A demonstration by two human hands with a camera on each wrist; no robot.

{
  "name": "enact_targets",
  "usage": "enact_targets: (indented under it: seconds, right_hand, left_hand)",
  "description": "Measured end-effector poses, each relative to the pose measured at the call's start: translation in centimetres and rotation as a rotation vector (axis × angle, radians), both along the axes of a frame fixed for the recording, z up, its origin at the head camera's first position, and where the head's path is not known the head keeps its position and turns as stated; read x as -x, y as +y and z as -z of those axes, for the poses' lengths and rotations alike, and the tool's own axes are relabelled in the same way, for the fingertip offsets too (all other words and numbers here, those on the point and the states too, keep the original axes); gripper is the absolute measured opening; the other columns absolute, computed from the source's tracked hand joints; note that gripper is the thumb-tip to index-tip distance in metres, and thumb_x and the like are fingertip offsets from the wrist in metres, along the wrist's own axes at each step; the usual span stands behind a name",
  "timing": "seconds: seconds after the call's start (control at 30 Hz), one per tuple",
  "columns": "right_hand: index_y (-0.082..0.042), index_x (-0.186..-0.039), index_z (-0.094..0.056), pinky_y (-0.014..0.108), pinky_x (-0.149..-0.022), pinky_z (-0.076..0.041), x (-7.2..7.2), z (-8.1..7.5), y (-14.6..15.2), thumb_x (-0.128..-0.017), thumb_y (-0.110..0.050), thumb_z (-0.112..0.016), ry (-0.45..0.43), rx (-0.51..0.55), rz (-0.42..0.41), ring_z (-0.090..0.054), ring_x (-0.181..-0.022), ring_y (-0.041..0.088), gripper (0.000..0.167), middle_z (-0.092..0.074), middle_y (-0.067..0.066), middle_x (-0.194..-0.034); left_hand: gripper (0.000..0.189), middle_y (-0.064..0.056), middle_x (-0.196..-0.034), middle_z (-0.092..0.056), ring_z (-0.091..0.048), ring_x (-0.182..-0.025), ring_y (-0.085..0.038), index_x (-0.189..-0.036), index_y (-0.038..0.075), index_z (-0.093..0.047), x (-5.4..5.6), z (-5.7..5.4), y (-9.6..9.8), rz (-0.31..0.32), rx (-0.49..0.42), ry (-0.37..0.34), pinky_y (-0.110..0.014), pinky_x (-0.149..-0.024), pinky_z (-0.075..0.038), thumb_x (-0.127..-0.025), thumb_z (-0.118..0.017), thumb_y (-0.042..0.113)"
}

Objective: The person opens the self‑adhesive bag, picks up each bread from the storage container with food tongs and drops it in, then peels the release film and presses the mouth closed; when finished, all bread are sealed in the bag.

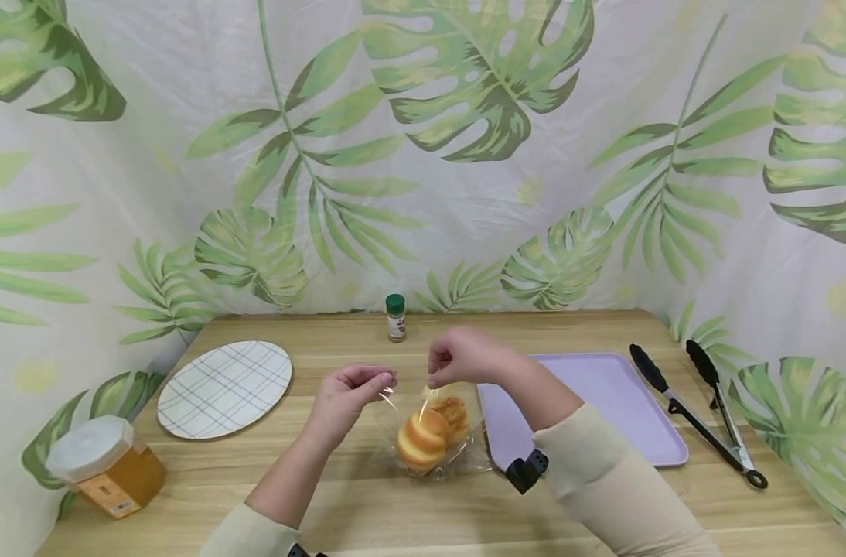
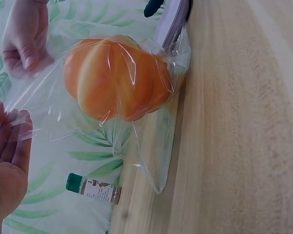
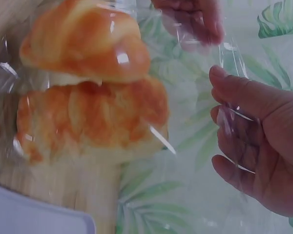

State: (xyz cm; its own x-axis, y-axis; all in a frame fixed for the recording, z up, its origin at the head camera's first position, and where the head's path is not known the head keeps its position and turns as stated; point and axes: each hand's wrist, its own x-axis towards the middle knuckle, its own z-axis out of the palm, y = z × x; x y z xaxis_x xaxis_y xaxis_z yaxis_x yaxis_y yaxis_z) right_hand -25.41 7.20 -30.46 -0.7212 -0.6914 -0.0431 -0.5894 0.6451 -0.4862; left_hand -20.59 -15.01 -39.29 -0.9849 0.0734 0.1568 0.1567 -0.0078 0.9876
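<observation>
A clear plastic bag (image 2: pixel 156 161) stands on the table with its mouth raised between both hands. Inside are a smooth, golden-brown bread roll (image 1: pixel 421 442) and a rougher, browned bread piece (image 1: pixel 455 418). My left hand (image 1: pixel 353 394) pinches the bag's upper edge on the left. On the other side, my right hand (image 1: pixel 468 357) pinches the film between thumb and fingers, above the bread. In the right wrist view the right hand (image 3: pixel 263 131) has film across its curled fingers, and both bread pieces show through the plastic.
A lilac tray (image 1: pixel 576 387) lies right of the bag, with black-tipped tongs (image 1: pixel 708 425) beyond it. A checked plate (image 1: pixel 226 389) and a honey-coloured jar (image 1: pixel 113 468) are at the left. Behind the hands stands a green-capped shaker bottle (image 1: pixel 396 319).
</observation>
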Motion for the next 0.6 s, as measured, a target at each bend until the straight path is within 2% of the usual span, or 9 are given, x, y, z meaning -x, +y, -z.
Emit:
enact_targets:
  seconds: [0.13, 0.33, 0.5, 0.6]
  right_hand:
    - [-0.010, -0.079, -0.067, 0.018, -0.061, -0.046, 0.2, 0.1, 1.9, -0.083, -0.015, -0.078, -0.029, 0.011, 0.028, -0.050, -0.066, 0.005, 0.012, -0.061, -0.005, -0.071]
    - [-0.009, -0.080, -0.071, 0.021, -0.064, -0.050, 0.2, 0.0, 5.2, -0.084, -0.016, -0.077, -0.047, 0.038, 0.103, -0.055, -0.068, 0.005, 0.010, -0.068, -0.003, -0.075]
    - [-0.010, -0.084, -0.074, 0.023, -0.064, -0.050, 0.5, 1.0, 7.3, -0.087, -0.020, -0.074, -0.053, 0.079, 0.153, -0.054, -0.068, 0.007, 0.011, -0.069, -0.004, -0.075]
    - [-0.007, -0.090, -0.073, 0.025, -0.067, -0.050, 0.6, 2.3, 7.8, -0.090, -0.022, -0.071, -0.087, 0.182, 0.189, -0.055, -0.073, 0.009, 0.014, -0.069, 0.000, -0.080]
  left_hand:
    - [0.029, 0.013, -0.081, -0.074, -0.069, -0.079, -0.004, -0.110, -0.017, -0.062, -0.1, 0.0, -0.1, -0.004, 0.010, -0.008, -0.021, -0.075, -0.059, -0.092, -0.066, 0.006]
    - [0.030, 0.008, -0.086, -0.075, -0.071, -0.082, -0.007, -0.112, -0.013, -0.064, 0.0, 0.2, -0.6, -0.018, 0.020, -0.030, -0.022, -0.077, -0.060, -0.092, -0.067, 0.009]
    - [0.029, 0.009, -0.086, -0.075, -0.071, -0.085, -0.008, -0.113, -0.011, -0.064, 0.1, 0.4, -1.0, -0.037, 0.014, -0.052, -0.023, -0.078, -0.060, -0.092, -0.066, 0.009]
    - [0.030, 0.008, -0.086, -0.075, -0.071, -0.085, -0.008, -0.114, -0.012, -0.064, 0.1, 0.5, -1.0, -0.045, -0.001, -0.061, -0.024, -0.078, -0.060, -0.092, -0.066, 0.009]
